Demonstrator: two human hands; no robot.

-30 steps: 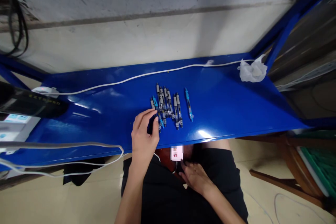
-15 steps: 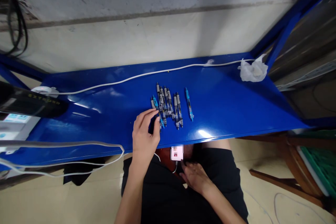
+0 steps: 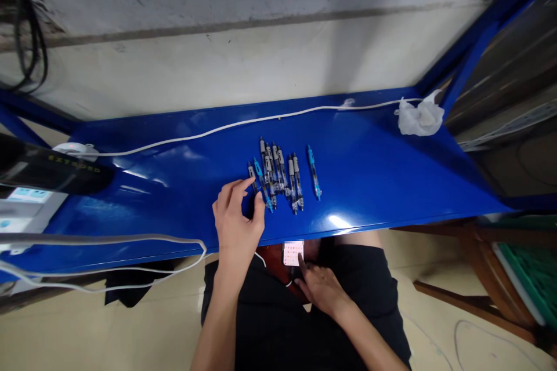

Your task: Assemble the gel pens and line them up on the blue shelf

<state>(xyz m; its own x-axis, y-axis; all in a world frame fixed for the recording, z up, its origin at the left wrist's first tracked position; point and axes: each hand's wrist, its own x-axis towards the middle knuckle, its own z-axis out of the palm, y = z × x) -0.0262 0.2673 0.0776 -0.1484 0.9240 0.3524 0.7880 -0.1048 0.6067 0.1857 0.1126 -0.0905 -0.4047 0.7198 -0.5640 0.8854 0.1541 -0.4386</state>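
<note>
My left hand (image 3: pixel 235 214) is closed, thumb and fingertips at a grey-and-clear retractable pen (image 3: pixel 252 173) at the left end of the group; its lower part is partly hidden by the fingers. Just right of it lies a blue pen (image 3: pixel 263 184), slanting. Several grey-topped pens (image 3: pixel 278 165) lie close together beyond that, and another blue pen (image 3: pixel 313 173) rests apart on the right. Below the table edge, my right hand (image 3: pixel 324 288) has its index finger stretched onto the lit pink screen of a phone (image 3: pixel 292 254) and holds nothing.
The pens lie on a blue metal table (image 3: pixel 369 168) against a wall. A white cable (image 3: pixel 230 125) runs along the back. A crumpled plastic bag (image 3: pixel 420 116) sits at the right, a black cylinder (image 3: pixel 52 165) and looped cable (image 3: pixel 174 237) at the left.
My left hand has shifted slightly left, and the grey pen has moved with it, away from the blue one. The right index finger has moved up onto the phone, whose screen picture differs.
</note>
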